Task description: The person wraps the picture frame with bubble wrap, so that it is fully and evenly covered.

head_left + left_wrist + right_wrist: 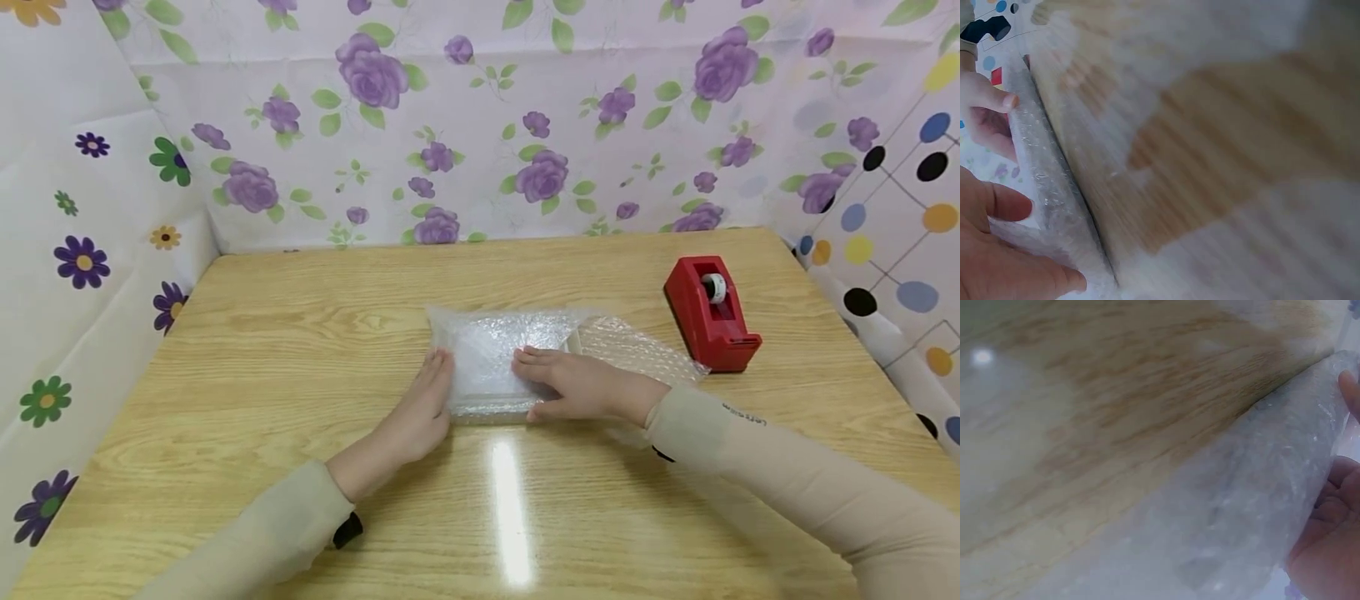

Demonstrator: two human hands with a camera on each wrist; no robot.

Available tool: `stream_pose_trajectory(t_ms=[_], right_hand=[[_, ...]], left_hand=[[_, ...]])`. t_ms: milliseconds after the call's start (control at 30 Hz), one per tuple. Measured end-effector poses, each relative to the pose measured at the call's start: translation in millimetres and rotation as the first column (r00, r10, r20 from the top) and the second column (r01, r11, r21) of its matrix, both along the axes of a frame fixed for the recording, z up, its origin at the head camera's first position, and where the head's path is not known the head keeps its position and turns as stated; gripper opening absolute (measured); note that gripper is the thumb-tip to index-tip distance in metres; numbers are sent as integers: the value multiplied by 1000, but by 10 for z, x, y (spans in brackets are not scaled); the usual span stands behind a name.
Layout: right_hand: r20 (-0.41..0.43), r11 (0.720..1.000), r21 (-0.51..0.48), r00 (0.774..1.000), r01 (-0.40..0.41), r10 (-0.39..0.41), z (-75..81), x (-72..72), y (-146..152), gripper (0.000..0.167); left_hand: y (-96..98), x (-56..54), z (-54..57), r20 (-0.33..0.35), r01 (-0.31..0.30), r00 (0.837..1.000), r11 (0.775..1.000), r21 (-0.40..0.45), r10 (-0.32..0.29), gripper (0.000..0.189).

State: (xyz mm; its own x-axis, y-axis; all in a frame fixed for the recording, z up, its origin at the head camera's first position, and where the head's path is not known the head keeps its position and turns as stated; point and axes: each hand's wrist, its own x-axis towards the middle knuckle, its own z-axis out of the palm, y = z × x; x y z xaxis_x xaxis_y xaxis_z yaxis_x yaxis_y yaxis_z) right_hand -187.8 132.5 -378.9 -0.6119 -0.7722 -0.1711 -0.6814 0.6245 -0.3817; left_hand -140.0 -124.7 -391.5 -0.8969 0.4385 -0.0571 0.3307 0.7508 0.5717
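Observation:
A flat rectangular package (483,358) in clear bubble wrap lies mid-table; the thing inside looks pale and boxlike, its kind hidden by the wrap. My left hand (420,408) rests along the package's left end with its fingers extended. Across the right part of the top lies my right hand (577,383), fingers straight, its thumb by the front edge. From under that hand a loose flap of bubble wrap (637,348) spreads to the right. In the left wrist view, the thumb and a finger of the left hand (1004,244) touch the wrapped edge (1054,181).
A red tape dispenser (708,317) with a small roll stands at the right, close to the flap's tip. The wood-grain table (300,333) is glossy. Floral cloth (487,125) hangs behind it, with patterned cloths on both sides.

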Motion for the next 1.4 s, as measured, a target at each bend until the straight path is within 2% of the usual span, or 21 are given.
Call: stream_pose_trajectory(t_ms=[167, 367, 467, 600, 667, 800, 1067, 1267, 1400], right_hand=[[-2, 997, -75, 1000, 11, -11, -39, -18, 26, 74], [-4, 992, -126, 999, 32, -32, -67, -34, 19, 78], [22, 988, -149, 999, 46, -43, -65, -39, 13, 83], [0, 987, -162, 1000, -8, 8, -74, -51, 9, 83], [-27, 987, -155, 999, -49, 46, -78, -54, 8, 79], [-54, 989, -125, 996, -83, 77, -72, -44, 11, 73], [-96, 994, -57, 992, -92, 86, -67, -21, 3, 65], [-92, 994, -47, 991, -104, 99, -45, -4, -1, 64], [-117, 988, -52, 983, -146, 139, -61, 3, 6, 62]], left_hand=[[-1, -31, -5, 15, 65, 998, 996, -61, -64, 68], [19, -65, -45, -25, 108, 993, 977, -186, -115, 67], [13, -65, -38, -21, 119, 992, 975, -187, -125, 66], [-7, -62, -15, 14, 132, 991, 979, -154, -131, 68], [-10, -61, -5, 27, 134, 991, 980, -146, -132, 68], [6, -60, 9, 17, 142, 990, 970, -199, -141, 69], [57, -64, -16, -39, 122, 989, 928, -351, -145, 69], [75, -59, -18, -64, 117, 986, 918, -378, -152, 70], [79, -50, -10, -73, 114, 986, 922, -371, -151, 69]])
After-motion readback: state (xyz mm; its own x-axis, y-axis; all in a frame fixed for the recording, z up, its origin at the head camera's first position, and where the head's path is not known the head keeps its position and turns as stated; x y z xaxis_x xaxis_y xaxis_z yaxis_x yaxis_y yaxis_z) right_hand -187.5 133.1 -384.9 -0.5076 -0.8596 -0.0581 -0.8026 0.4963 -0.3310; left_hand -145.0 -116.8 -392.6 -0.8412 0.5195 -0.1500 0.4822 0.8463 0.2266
